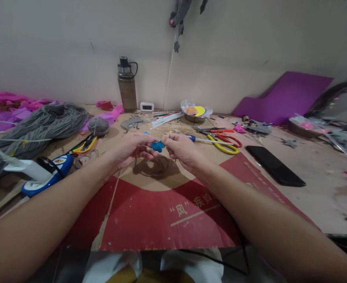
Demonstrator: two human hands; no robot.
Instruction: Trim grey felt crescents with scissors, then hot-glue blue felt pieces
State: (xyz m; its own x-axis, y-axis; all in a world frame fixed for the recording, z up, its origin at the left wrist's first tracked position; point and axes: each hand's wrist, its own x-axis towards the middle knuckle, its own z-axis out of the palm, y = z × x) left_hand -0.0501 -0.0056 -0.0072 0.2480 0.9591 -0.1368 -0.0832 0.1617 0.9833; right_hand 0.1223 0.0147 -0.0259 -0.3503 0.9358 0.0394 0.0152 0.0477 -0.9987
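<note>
A small bright blue piece (157, 146), cut with a wavy edge, is held up between my hands above the cardboard. Its material is too small to make out. My left hand (134, 147) pinches its left side, with the other fingers curled loosely below. On the right, my right hand (179, 148) closes thumb and forefinger at the piece's right edge. Beneath both hands the red and tan cardboard sheet (149, 214) carries their shadow. Just behind my right hand lie red-handled scissors (230, 140) and yellow-handled scissors (224, 147), beside a blue-and-white pen-like tool (201, 140).
To the left are grey yarn (43, 125), a grey yarn ball (99, 125), a yellow cutter (86, 145) and a blue power strip (48, 175). A bottle (127, 88) and small clock (147, 107) stand at the back. A black phone (275, 165) lies at right, near purple sheet (285, 96).
</note>
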